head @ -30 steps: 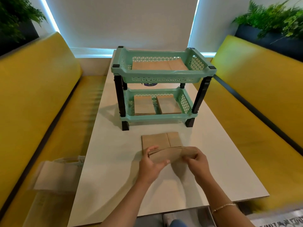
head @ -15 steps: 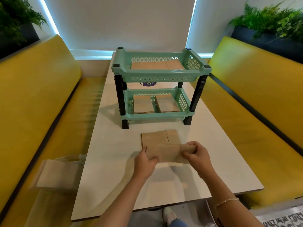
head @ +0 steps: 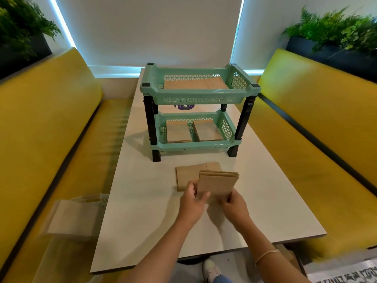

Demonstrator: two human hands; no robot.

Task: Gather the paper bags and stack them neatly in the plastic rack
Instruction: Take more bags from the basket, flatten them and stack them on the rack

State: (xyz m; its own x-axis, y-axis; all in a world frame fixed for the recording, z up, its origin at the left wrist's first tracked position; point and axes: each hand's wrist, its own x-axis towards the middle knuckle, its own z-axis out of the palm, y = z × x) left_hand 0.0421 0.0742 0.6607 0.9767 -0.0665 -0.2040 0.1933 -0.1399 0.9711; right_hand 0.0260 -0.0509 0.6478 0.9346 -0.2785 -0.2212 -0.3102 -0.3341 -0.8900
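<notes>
Both hands grip one folded paper bag (head: 217, 185) above tabletop (head: 142, 201): left hand (head: 193, 203) at its left edge, right hand (head: 234, 207) at bottom. Another bag (head: 187, 176) lies flat just behind, near rack (head: 200, 92).

A white table (head: 142, 201) between 2 yellow benches (head: 51, 129); potted ferns (head: 336, 27) behind them.

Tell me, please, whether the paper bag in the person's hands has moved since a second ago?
Yes. The held paper bag lay crosswise, low over the bag on the table; now both hands grip its near end and it is raised, pointing towards the rack.
</notes>
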